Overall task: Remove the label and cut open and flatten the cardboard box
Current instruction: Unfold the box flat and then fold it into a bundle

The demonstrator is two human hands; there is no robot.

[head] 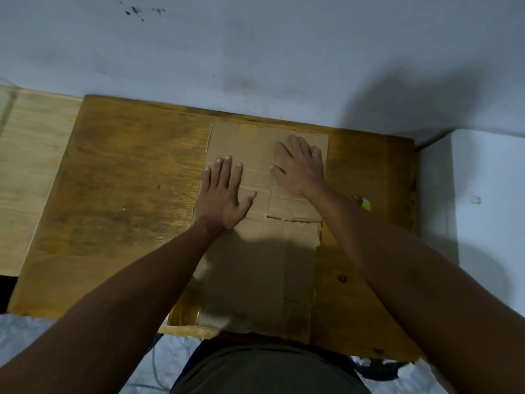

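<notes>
- The cardboard box (pixel 264 223) lies opened out and flat on the wooden table (pixel 119 194), running from the far edge by the wall to the near edge in front of you.
- Your left hand (pixel 224 191) presses palm-down on the left part of the cardboard, fingers spread and straight, gripping nothing.
- Your right hand (pixel 301 166) rests palm-down on the far right panel, fingers splayed and open, also holding nothing.
- Between your hands, fold lines cross the sheet, and a cut edge shows just below your right wrist.
- A strip of clear tape (pixel 210 317) clings to the near left corner of the cardboard.
- A small yellow-green object (pixel 366 203) peeks out beside your right forearm; you cannot tell what it is.
- A white surface (pixel 488 194) stands to the table's right, a paler wooden board (pixel 28 166) to its left.
</notes>
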